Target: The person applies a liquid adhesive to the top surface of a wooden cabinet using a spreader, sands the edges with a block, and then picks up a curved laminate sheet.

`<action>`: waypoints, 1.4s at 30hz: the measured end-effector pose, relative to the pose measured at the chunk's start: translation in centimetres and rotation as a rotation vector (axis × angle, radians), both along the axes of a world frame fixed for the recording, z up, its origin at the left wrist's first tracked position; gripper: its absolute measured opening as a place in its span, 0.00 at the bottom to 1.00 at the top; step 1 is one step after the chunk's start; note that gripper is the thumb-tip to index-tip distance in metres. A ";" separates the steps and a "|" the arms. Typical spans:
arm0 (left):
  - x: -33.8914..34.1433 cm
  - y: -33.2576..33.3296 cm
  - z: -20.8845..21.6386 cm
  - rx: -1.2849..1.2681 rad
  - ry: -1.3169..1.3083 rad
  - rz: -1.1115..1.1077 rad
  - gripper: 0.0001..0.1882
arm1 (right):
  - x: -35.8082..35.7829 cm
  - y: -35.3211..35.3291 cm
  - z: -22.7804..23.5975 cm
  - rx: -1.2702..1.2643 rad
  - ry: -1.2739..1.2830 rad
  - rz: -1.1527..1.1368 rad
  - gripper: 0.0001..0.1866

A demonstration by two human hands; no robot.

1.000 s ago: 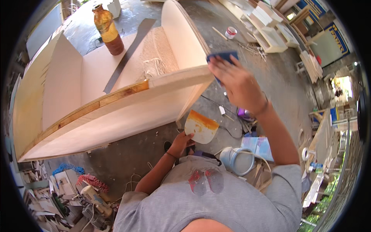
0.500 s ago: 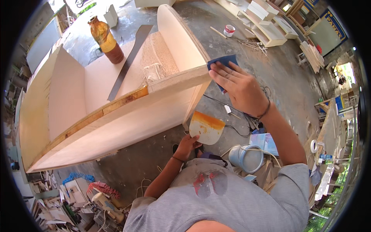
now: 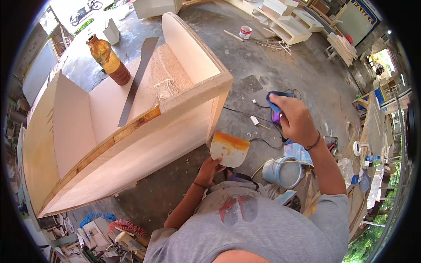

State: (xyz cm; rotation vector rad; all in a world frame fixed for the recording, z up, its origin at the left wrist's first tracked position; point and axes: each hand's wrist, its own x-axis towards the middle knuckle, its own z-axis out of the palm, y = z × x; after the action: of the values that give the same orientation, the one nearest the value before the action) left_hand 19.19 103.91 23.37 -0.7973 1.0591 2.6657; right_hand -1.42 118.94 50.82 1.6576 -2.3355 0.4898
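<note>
My left hand grips the lower edge of a white rounded spreading board, whose top is smeared with orange-brown paste. My right hand is raised over the floor, its fingers closed on a thin dark blue flexible sheet, apart from the wood. To the left stands a large open wooden cabinet with curved sides, its front corner near my hands. Orange-brown paste coats part of its front edge. A dark flat strip and a paste-stained bottle rest on it.
A blue bucket stands right of my body, with cords on the floor nearby. Red and blue coiled hoses and wood scraps lie at lower left. White shelving units and a small tub are at the back.
My right hand has left the cabinet's corner with the blue sheet and moved right and down, the sheet now bent. My left hand still holds the board. The view has shifted slightly.
</note>
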 end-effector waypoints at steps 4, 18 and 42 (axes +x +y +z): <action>0.0 -0.3 -0.5 -0.002 -0.007 -0.038 0.15 | 0.8 -1.6 1.0 0.022 -0.186 -0.173 0.34; 1.7 0.4 -0.6 0.043 0.062 -0.028 0.14 | 0.9 -7.7 2.1 0.270 -0.169 -0.155 0.32; -7.6 9.3 5.7 0.147 0.164 -0.408 0.15 | 29.1 54.8 -10.7 0.001 -0.294 -2.017 0.19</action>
State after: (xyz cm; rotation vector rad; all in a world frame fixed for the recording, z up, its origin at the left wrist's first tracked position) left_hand 11.62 113.25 29.08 -0.2982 0.9273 2.4472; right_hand 27.71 173.70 40.16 -1.1689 -2.6835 0.1701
